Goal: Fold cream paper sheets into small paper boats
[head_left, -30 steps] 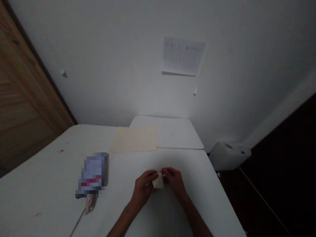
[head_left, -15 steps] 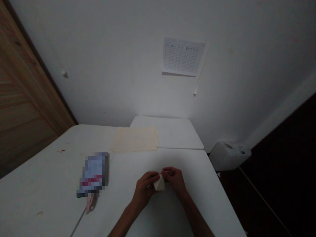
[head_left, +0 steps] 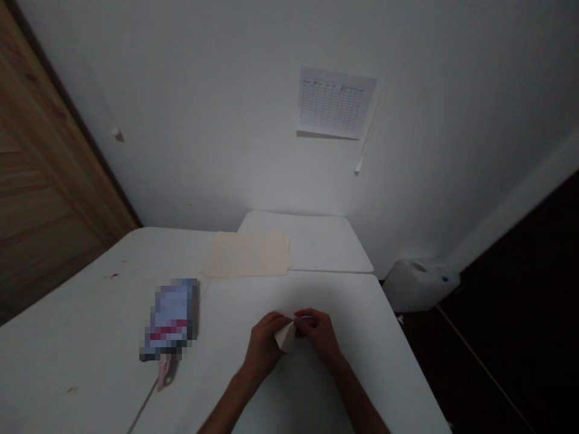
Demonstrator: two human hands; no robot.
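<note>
A small piece of folded cream paper is held up just above the white table top. My left hand pinches its left side, and my right hand grips its upper right corner. My fingers hide most of the fold. Both hands are close together near the table's front middle, touching only the paper.
A cream paper folder lies at the table's far edge. A pixelated blue and red packet with a pink tag lies left of my hands. A second white table and a white container stand beyond.
The folded paper has turned and shifted slightly left between my hands, and its visible lower tip now points down-left. My hands have changed their grip only slightly.
</note>
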